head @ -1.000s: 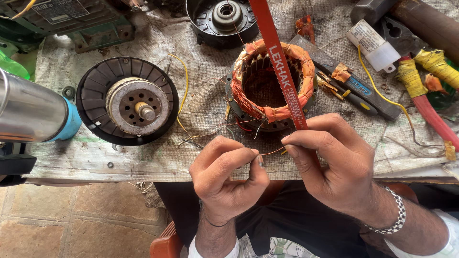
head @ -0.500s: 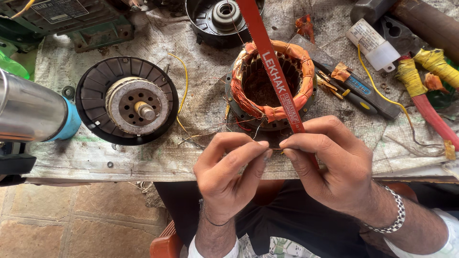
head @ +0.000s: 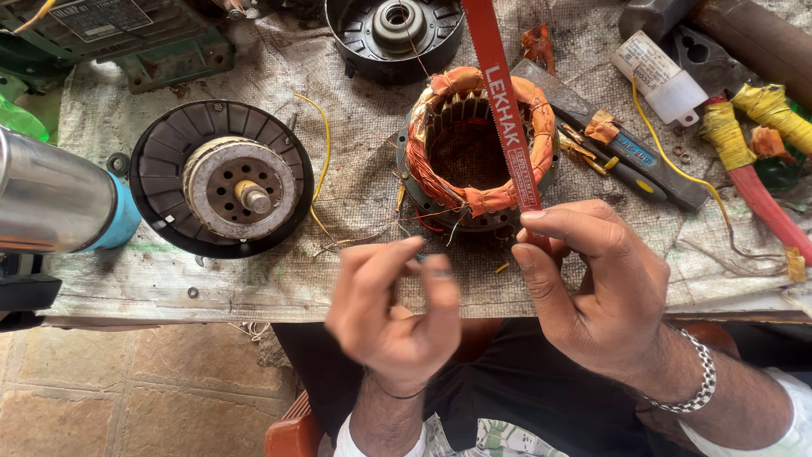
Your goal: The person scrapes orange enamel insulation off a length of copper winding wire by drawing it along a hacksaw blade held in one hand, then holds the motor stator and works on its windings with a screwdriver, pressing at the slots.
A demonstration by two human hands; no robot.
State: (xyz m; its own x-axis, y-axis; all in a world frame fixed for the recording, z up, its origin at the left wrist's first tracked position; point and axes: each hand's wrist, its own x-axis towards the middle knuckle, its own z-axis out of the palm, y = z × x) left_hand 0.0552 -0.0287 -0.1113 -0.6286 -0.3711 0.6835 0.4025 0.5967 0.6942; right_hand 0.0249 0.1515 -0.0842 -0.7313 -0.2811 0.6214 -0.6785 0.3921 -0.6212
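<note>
Right hand (head: 605, 296) fingers around red blade (head: 505, 118) over wound stator (head: 478, 148); left hand (head: 393, 317) pinched, contents blurred; rotor (head: 224, 178) leftward.

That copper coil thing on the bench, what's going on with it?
A person sits at a workbench with a motor coil, wound in copper wire, in front of them. Their right hand holds a red saw blade that lies across the coil. Their left hand pinches a thin wire near the coil's base; it is blurred. A round black motor part lies to the left.
</note>
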